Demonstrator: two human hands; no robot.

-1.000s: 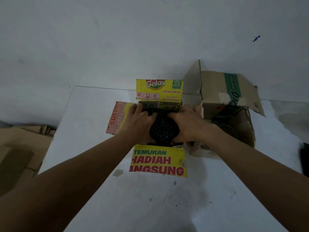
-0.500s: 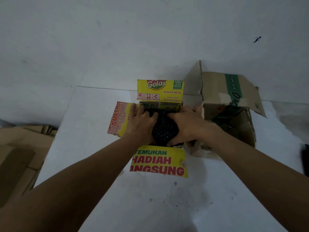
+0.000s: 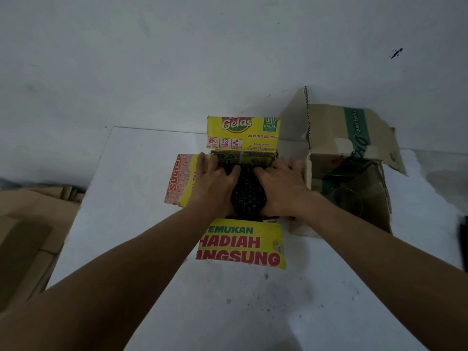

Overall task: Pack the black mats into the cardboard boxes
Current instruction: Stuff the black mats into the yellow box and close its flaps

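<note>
Two bare hands work together here. The left grip and the right grip flank a black mat, a knobbly, glinting bundle bulging up between them. Neither grip is clenched: the fingers lie nearly straight over the mat's top and press it down into the yellow cardboard box. The mat sits in the mouth of this box, its lower part hidden by the walls.

The box's printed flaps are folded outward. The far flap stands upright, the near flap lies flat on the white worktop, and the left flap, with a pink brick pattern, tilts away beneath the left grip's fingertips.

Just to the right stands a worn brown cardboard box with a green stripe and a torn, perforated flap edge; its inside is too dark to read. Flattened brown cardboard lies off the worktop's left edge.
</note>
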